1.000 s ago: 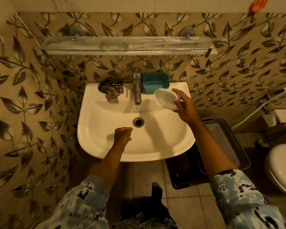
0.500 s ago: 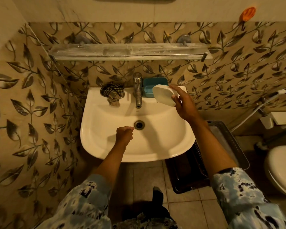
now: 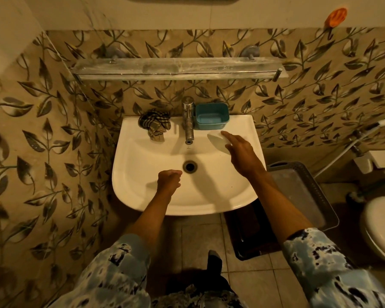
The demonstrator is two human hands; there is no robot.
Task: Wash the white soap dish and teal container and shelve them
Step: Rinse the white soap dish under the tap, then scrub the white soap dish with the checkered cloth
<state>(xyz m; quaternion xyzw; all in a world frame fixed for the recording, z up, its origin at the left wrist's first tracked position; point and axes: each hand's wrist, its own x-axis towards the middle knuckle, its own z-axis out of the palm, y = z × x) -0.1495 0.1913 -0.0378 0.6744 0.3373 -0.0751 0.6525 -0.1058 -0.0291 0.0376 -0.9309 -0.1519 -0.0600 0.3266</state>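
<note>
The white soap dish lies low against the right back rim of the white sink, hard to tell from the porcelain. My right hand is over it, fingers on its right side. The teal container stands empty on the sink's back ledge, right of the tap, just beyond the dish. My left hand is a closed fist over the basin near the drain, with nothing seen in it. The glass shelf on the wall above holds nothing.
A checked cloth is bunched on the ledge left of the tap. A grey plastic tray sits on the floor right of the sink. A toilet and a spray hose are further right. An orange hook hangs on the wall.
My right hand has lowered the soap dish from a tilted hold above the basin down to the sink's right rim. The left fist has stayed in place.
</note>
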